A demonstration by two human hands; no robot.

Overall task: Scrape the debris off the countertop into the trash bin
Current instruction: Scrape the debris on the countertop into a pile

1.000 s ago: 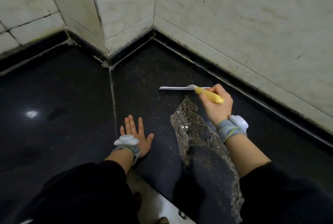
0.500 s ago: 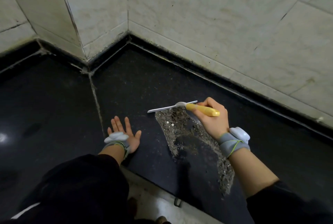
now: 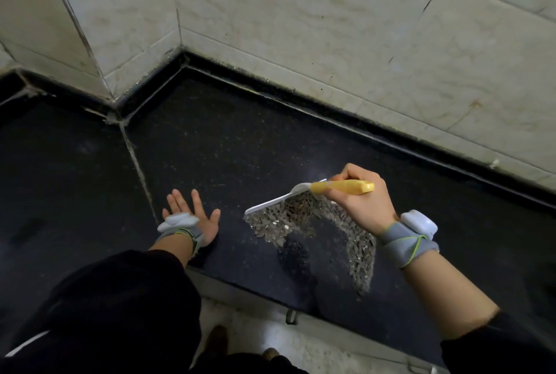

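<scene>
A grey pile of small seed-like debris (image 3: pixel 279 218) lies on the black countertop (image 3: pixel 228 151), banked against the white blade of a scraper (image 3: pixel 275 201). My right hand (image 3: pixel 359 200) grips the scraper's yellow handle, blade edge down on the counter behind the pile. A thinner band of debris (image 3: pixel 361 256) trails toward the counter's front edge under my right wrist. My left hand (image 3: pixel 192 215) rests flat on the counter to the left of the pile, fingers spread, holding nothing. No trash bin is in view.
Pale tiled walls (image 3: pixel 301 27) meet in a corner behind the counter. A grout seam (image 3: pixel 137 160) crosses the counter left of my left hand. The counter's front edge (image 3: pixel 249 292) runs below both hands, with light floor (image 3: pixel 270 340) and shoe tips beneath.
My right hand has drawn the scraper toward the front edge, pushing the debris into a shorter, denser pile. My left hand has stayed flat on the counter. The view has shifted.
</scene>
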